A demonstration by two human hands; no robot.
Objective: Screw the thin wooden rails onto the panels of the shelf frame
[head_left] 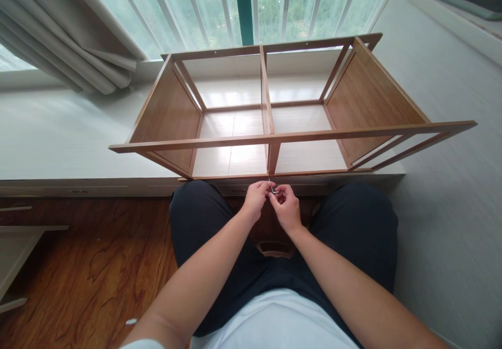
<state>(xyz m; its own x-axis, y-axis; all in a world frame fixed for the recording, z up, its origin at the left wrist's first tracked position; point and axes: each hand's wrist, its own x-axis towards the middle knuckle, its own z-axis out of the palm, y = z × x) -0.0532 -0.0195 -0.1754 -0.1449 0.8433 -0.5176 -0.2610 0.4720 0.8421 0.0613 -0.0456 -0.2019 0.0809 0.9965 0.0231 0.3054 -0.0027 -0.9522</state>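
Close together between my knees, my left hand point(256, 199) and my right hand point(287, 207) meet at the front of a wooden frame. A small bent metal hex key point(275, 192) is pinched between their fingertips. Its short arm points towards the lower rail; whether its tip touches the wood, I cannot tell. The brown wooden shelf frame point(231, 141) lies on the white window ledge, with a panel at each end and a divider point(266, 90) in the middle. My hands are just below the foot of that divider.
A white wall point(443, 192) stands on the right, and a grey curtain point(74, 30) hangs at the left by the barred window. Below the ledge point(58, 135) is a wooden floor point(98, 265). White furniture point(23, 249) shows at the left edge. A dark flat device point(474, 1) lies upper right.
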